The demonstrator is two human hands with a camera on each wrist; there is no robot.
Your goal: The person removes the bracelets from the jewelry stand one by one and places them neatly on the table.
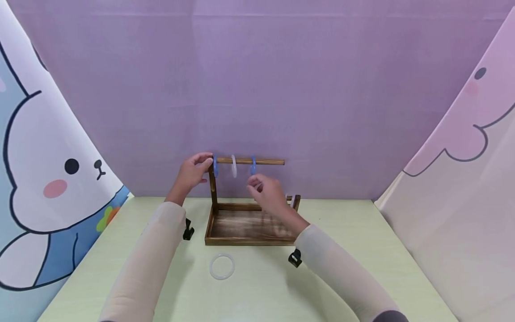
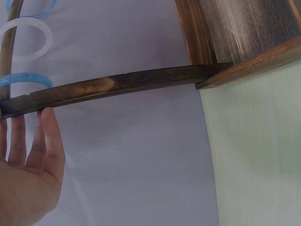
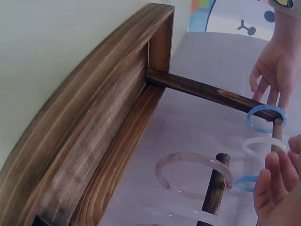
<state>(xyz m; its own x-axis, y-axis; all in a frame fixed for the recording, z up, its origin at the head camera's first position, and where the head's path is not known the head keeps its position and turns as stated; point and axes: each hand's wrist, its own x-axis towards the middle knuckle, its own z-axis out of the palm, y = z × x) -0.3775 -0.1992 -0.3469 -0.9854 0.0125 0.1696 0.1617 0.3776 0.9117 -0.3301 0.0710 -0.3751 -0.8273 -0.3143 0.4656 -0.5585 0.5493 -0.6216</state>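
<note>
A wooden bangle stand has a dark post (image 2: 103,85) rising to a horizontal bar (image 1: 269,161). My left hand (image 1: 192,171) grips the stand at the post's top corner, thumb and fingers about the wood. On the bar hang a blue bangle (image 1: 215,166) beside the post, a white bangle (image 1: 234,166) further along, and another blue bangle (image 1: 253,164). My right hand (image 1: 268,192) is just below that last blue bangle, fingers bent, fingertips at its lower edge; I cannot tell if they pinch it. In the right wrist view, its fingers (image 3: 275,176) overlap this bangle.
The stand's shallow tray base (image 1: 241,242) rests on the pale table (image 1: 342,268). A clear bangle (image 1: 222,278) lies flat in front of it. A pinkish bangle (image 3: 162,175) hangs on a short lower peg (image 3: 217,188). Behind stands a purple cloth backdrop (image 1: 257,89).
</note>
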